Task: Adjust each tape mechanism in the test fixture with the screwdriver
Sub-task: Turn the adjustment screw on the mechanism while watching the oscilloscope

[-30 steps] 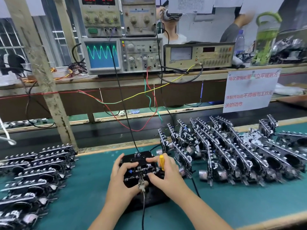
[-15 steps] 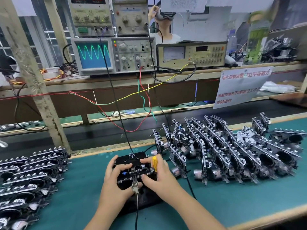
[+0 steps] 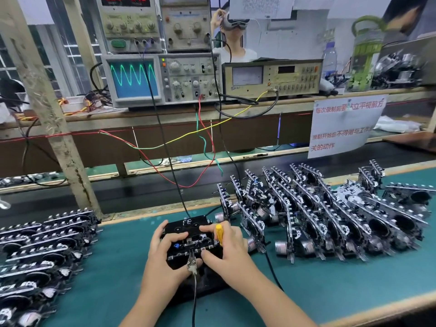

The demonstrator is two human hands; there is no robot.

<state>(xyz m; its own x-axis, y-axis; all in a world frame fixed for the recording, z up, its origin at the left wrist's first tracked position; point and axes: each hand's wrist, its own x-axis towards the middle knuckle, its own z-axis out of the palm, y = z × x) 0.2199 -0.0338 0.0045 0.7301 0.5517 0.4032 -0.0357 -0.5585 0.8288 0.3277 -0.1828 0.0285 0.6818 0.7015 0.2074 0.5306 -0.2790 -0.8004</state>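
Note:
A black test fixture (image 3: 186, 226) marked "FE" sits on the green bench mat, with a tape mechanism (image 3: 192, 244) seated in it. My left hand (image 3: 162, 258) grips the left side of the mechanism, thumb on top. My right hand (image 3: 226, 251) holds the right side, and a yellow-handled screwdriver (image 3: 219, 233) is tucked upright between its fingers. A metal clip with a black cable (image 3: 192, 265) is attached at the mechanism's front edge, between my thumbs.
Several tape mechanisms (image 3: 330, 215) stand in rows on the right; more lie stacked at the left (image 3: 42, 251). An oscilloscope (image 3: 134, 77) showing a green sine wave and other instruments sit on the shelf behind. Coloured wires hang down. A paper notice (image 3: 344, 126) hangs at right.
Both hands stay on the mechanism in the fixture with almost no shift. The view has drifted slightly to the right.

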